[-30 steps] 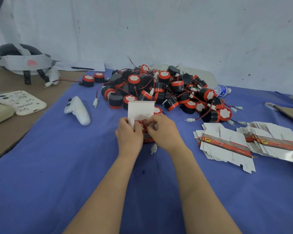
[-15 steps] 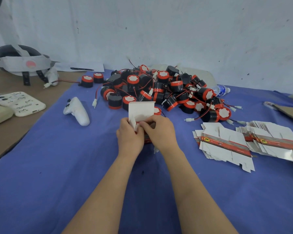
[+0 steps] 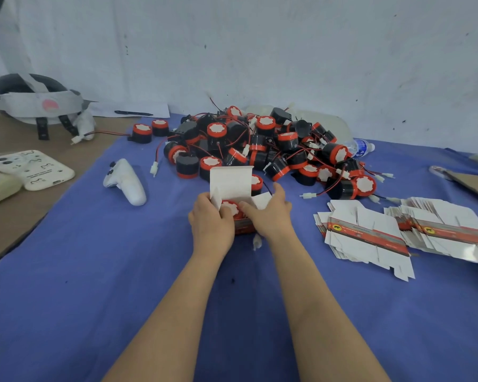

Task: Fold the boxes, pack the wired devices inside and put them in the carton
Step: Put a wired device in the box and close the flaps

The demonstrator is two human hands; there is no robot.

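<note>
Device (image 3: 230, 207) now uncovered inside box (image 3: 232, 186), left grip (image 3: 211, 221), right grip (image 3: 271, 216) both around box

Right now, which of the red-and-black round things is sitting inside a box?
The device in the open white box held between the left hand and right hand. The others lie loose, mostly in the pile behind it.

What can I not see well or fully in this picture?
Head view only.
- Box lower part: covered by the left hand and right hand.
- Device: only its top shows; box walls hide the rest.
- Brown cardboard: cut off by the right edge.
- Print on flat boxes: too small to read.
</note>
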